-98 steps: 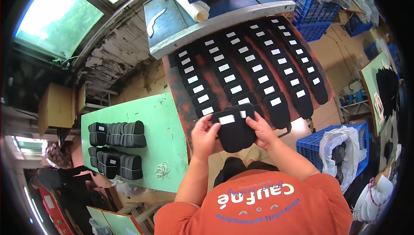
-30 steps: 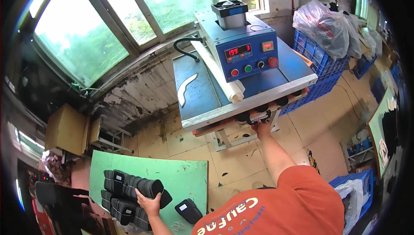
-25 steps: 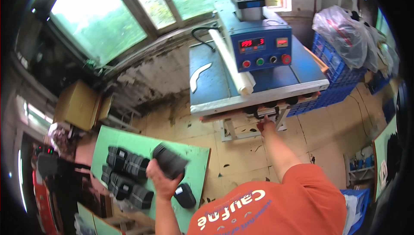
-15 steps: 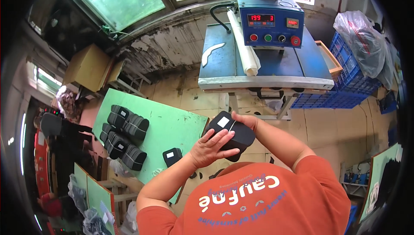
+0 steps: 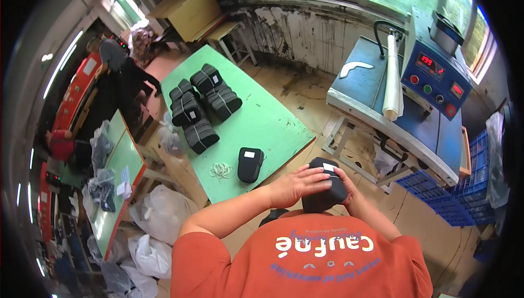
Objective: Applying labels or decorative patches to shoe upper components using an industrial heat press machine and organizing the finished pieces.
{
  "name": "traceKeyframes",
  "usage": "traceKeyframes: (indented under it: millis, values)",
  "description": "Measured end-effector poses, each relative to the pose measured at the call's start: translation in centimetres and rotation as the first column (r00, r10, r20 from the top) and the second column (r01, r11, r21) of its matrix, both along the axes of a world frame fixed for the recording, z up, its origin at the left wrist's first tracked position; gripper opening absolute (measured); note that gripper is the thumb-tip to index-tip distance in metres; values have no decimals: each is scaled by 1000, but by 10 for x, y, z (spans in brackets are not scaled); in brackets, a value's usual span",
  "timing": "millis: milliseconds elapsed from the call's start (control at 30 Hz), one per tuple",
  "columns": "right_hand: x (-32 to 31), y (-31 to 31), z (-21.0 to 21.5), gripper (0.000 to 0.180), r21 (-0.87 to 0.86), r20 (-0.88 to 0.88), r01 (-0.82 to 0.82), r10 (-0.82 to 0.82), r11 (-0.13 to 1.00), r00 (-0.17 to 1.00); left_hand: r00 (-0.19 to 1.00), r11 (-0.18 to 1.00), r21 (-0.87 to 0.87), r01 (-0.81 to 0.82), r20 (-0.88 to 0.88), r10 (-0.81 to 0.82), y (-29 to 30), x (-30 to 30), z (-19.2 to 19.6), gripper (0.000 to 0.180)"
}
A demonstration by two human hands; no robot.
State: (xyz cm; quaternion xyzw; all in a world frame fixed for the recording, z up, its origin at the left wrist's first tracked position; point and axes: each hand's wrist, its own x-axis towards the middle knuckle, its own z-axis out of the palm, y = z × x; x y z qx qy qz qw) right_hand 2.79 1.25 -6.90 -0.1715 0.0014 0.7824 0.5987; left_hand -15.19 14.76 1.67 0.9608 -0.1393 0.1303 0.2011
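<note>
Close to my chest I hold a banded stack of black, rounded pads (image 5: pixel 322 199) with a white label on top. My left hand (image 5: pixel 295 187) lies across the top and near side of it, fingers pressed together over the pale band. Along its right side curls my right hand (image 5: pixel 348 184), thumb side uppermost, its lower fingers hidden. On the green table (image 5: pixel 273 126) a similar small black stack with a white label (image 5: pixel 250 165) lies near the edge. Beside that stack is a loose heap of pale rubber bands (image 5: pixel 221 170).
Several banded black stacks (image 5: pixel 192 113) lie farther back on the green table. To the right stands a blue heat press (image 5: pixel 431 82) on a metal-edged bench with a white roll (image 5: pixel 392 79). Blue crates (image 5: pixel 445 202) are below it. White plastic bags (image 5: pixel 162 210) fill the floor at left; people are at far left.
My view has swung left, bringing more of the green table in. Both hands still hold the black stack, now drawn nearer my chest and tilted more upright.
</note>
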Motion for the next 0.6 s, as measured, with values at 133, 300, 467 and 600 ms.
traceKeyframes:
  millis: [133, 300, 467, 600]
  values:
    - [-17, 27, 8, 50, 26, 543, 401, -350, 916, 764, 978, 939, -284, -192, 25, 207, 8, 13, 1, 28]
    - [-29, 64, 14, 53, 73, 768, 473, -352, 878, 535, 881, 892, -49, -450, 137, 452, 5, 14, -21, 15]
    - [-38, 97, -5, 46, 2, 763, 529, -344, 848, 548, 960, 963, -130, -237, -182, 212, 31, -35, -42, 16]
    - [-46, 130, -45, 46, -147, 522, 572, -428, 807, 738, 814, 916, -173, -362, -538, 220, 65, -94, -66, 14]
